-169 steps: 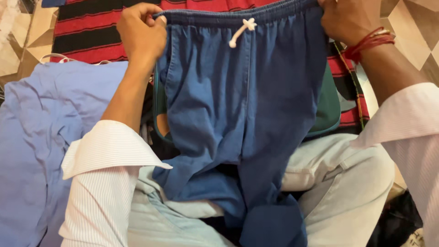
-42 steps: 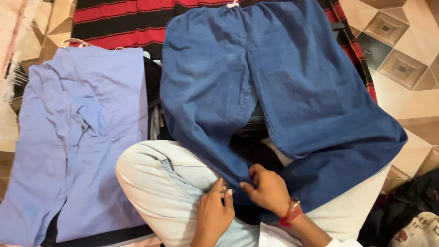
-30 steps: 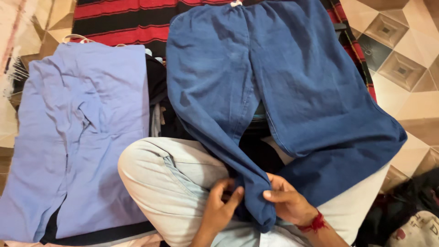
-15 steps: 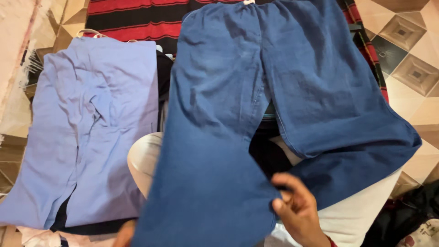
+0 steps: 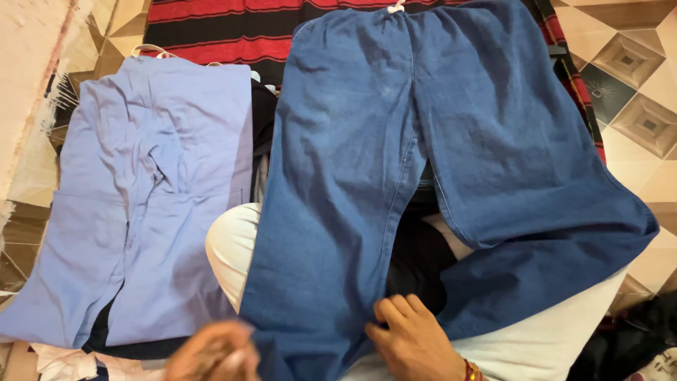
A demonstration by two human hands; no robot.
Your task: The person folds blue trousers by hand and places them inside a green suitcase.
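Left hand (image 5: 211,353) motion-blurred, grip unclear, cut by bottom edge. Right hand (image 5: 412,342) wrist cut off too. Jeans (image 5: 395,162) waistband clipped at top; right leg end folded under. Dark clothes (image 5: 419,257) mostly hidden beneath.

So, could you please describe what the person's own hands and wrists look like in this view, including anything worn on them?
Both hands are bare, with no gloves or rings visible. The right hand shows short, plain nails and has a red thread band with some yellow in it at the wrist. The left hand is motion-blurred at the bottom edge, so no detail can be made out. No sleeves are in view.
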